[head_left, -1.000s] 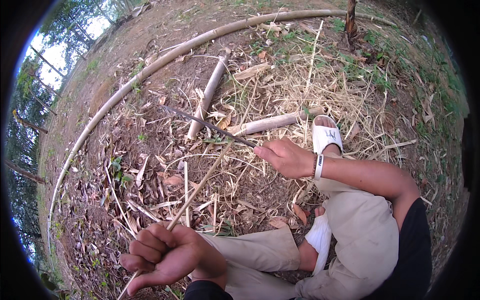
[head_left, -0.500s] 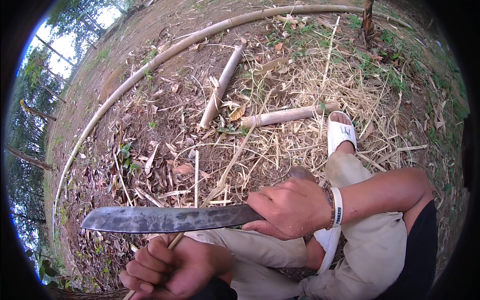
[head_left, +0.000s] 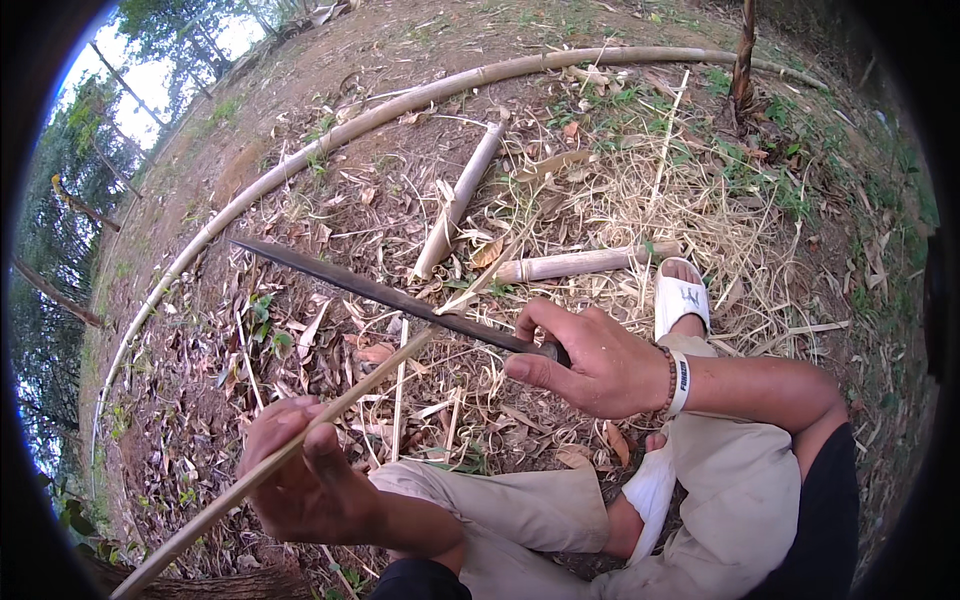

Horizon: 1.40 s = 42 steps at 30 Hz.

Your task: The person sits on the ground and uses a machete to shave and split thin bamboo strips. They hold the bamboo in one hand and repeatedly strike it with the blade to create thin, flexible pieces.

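My right hand is wrapped around the handle of a machete. Its dark blade points to the far left and appears nearly edge-on. A long, thin bamboo strip runs from the lower left up to the blade and crosses it near the handle end. On the far side of the blade, a thinner, pale length continues toward the litter. My left hand grips the strip between thumb and fingers, left of and nearer than the machete. Part of the machete handle is hidden by my right hand.
Two cut bamboo pieces lie ahead among pale shavings and dry leaves. Beyond them a long bamboo pole curves across the ground. A thin trunk stands at the far right. My foot in a white sandal rests beside the shavings.
The machete has moved farther away and turned from broadside to nearly edge-on, its tip raised. My left hand has turned and moved slightly farther away, and more of the bamboo strip shows.
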Available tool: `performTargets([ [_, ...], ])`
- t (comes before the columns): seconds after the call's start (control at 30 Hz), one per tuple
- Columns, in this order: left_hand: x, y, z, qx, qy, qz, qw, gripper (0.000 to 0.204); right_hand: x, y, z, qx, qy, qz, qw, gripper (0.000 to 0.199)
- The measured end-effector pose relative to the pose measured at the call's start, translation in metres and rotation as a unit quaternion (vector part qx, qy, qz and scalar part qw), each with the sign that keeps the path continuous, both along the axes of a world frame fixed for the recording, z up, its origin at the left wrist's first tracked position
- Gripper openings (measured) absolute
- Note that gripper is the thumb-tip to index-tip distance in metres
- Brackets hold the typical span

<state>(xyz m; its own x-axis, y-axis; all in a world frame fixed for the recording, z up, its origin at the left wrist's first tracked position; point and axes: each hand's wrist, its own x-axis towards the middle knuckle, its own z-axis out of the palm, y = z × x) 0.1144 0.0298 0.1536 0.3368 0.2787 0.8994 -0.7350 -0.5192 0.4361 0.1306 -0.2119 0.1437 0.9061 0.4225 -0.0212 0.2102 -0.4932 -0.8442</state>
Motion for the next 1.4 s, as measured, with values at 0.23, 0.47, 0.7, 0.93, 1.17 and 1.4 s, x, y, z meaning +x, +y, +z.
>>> performTargets([
  [0.23,0.008,-0.012,0.003,-0.165,0.053,0.043,0.984,0.021,-0.006,0.024,-0.005,-0.130,-0.277,0.038,0.951,0.024],
  [0.47,-0.004,-0.016,0.003,-0.130,0.134,-0.034,0.982,0.012,0.012,0.012,-0.008,-0.219,-0.195,0.013,0.956,0.020],
  [0.7,0.021,-0.020,-0.012,-0.151,0.160,-0.119,0.968,0.007,0.030,0.001,0.000,-0.100,-0.077,0.011,0.992,0.020],
  [0.93,0.016,-0.019,-0.006,-0.186,0.125,-0.037,0.974,0.014,-0.005,0.027,0.012,-0.221,-0.218,0.047,0.949,0.021],
  [1.17,0.029,-0.023,-0.015,-0.168,0.162,-0.076,0.969,0.011,0.032,-0.002,-0.028,-0.129,-0.118,-0.008,0.985,0.021],
  [1.4,0.028,-0.020,-0.015,-0.138,0.155,-0.054,0.977,0.012,0.002,0.021,0.004,-0.155,-0.208,0.022,0.966,0.019],
])
